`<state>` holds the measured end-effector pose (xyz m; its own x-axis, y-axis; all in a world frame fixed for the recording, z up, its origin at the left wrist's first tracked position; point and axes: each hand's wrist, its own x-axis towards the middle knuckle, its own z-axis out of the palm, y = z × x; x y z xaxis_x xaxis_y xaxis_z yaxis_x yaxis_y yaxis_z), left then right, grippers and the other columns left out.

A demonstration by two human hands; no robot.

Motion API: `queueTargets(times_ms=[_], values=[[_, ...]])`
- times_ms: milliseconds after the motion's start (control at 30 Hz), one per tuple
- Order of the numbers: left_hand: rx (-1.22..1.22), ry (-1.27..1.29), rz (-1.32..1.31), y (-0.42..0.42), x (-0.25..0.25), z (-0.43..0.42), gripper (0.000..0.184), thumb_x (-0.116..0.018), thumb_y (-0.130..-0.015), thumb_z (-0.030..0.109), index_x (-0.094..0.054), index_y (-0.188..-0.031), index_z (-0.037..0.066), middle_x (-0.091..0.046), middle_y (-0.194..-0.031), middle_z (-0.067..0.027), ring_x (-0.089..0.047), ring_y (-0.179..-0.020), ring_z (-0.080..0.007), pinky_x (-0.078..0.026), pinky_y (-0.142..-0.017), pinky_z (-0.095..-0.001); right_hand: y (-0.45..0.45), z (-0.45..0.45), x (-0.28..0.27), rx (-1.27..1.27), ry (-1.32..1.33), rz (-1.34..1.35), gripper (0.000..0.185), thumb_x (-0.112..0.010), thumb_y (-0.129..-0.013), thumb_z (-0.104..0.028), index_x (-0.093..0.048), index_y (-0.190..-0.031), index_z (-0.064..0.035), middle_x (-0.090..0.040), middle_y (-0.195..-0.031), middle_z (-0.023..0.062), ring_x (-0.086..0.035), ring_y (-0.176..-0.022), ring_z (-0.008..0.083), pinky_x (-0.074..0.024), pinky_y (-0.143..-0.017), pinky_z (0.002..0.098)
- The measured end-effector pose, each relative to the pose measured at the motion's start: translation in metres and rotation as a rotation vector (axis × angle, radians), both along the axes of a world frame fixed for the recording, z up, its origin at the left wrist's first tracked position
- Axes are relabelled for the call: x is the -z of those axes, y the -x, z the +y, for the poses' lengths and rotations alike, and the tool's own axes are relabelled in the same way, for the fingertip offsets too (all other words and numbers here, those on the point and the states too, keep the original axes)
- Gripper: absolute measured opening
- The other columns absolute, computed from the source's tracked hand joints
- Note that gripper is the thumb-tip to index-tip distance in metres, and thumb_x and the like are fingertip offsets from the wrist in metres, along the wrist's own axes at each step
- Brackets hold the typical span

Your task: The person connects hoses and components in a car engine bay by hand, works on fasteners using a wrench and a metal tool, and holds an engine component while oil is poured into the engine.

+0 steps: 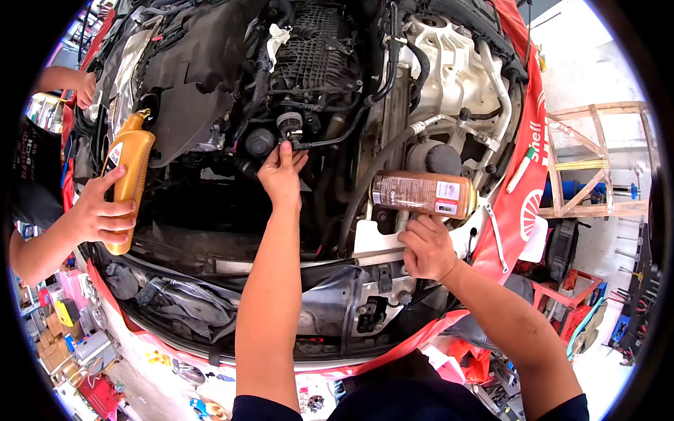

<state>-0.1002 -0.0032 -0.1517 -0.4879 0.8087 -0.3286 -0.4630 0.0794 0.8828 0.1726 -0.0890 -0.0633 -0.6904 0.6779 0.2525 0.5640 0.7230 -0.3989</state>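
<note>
My left hand (pixel 282 179) reaches into the engine bay, its fingers closed at a black hose fitting (pixel 289 128) with a ribbed round top. Just left of the fitting is a round black cap (pixel 260 142). A thin black hose (pixel 333 142) runs off to the right from it. My right hand (pixel 428 245) is curled at the front edge of the bay, directly below a brown spray can (pixel 421 194) lying on its side. Whatever those curled fingers hold, if anything, is hidden.
At left, another person's hand (pixel 105 207) holds a gold oil bottle (pixel 130 175) upright. That person's other hand (pixel 86 90) rests on the car's side. A wrench (pixel 497 238) and a green-and-white marker (pixel 520 170) lie near the red fender cover (pixel 502 263). A white strip (pixel 278 43) lies on the engine.
</note>
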Motion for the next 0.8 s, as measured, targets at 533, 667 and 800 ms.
queueTargets(times_ms=[533, 667, 800], values=[[-0.089, 0.046, -0.389, 0.008, -0.002, 0.004, 0.028, -0.054, -0.095, 0.014, -0.051, -0.112, -0.008, -0.061, -0.106, -0.0207, -0.063, -0.098, -0.0291, -0.054, -0.092, -0.0394, -0.001, 0.000, 0.000, 0.019, 0.013, -0.001, 0.024, -0.062, -0.057, -0.010, -0.055, -0.079, -0.0077, -0.049, -0.076, 0.0065, -0.049, -0.074, 0.0256, -0.0410, -0.070, 0.0376], [-0.115, 0.021, -0.443, 0.010, 0.002, 0.005, 0.029, -0.055, -0.094, 0.013, -0.048, -0.114, -0.008, -0.060, -0.108, -0.0209, -0.063, -0.098, -0.0286, -0.054, -0.092, -0.0387, -0.001, -0.002, 0.002, 0.023, 0.028, -0.031, 0.024, -0.060, -0.057, -0.009, -0.054, -0.079, -0.0072, -0.049, -0.076, 0.0070, -0.050, -0.075, 0.0265, -0.0412, -0.070, 0.0385], [-0.102, 0.025, -0.533, 0.010, 0.007, 0.003, 0.032, -0.057, -0.094, 0.016, -0.048, -0.117, -0.004, -0.057, -0.113, -0.0209, -0.060, -0.105, -0.0299, -0.051, -0.096, -0.0403, 0.002, -0.002, 0.003, 0.016, 0.000, 0.021, 0.024, -0.059, -0.056, -0.008, -0.054, -0.080, -0.0067, -0.049, -0.075, 0.0080, -0.049, -0.074, 0.0278, -0.0402, -0.069, 0.0400]])
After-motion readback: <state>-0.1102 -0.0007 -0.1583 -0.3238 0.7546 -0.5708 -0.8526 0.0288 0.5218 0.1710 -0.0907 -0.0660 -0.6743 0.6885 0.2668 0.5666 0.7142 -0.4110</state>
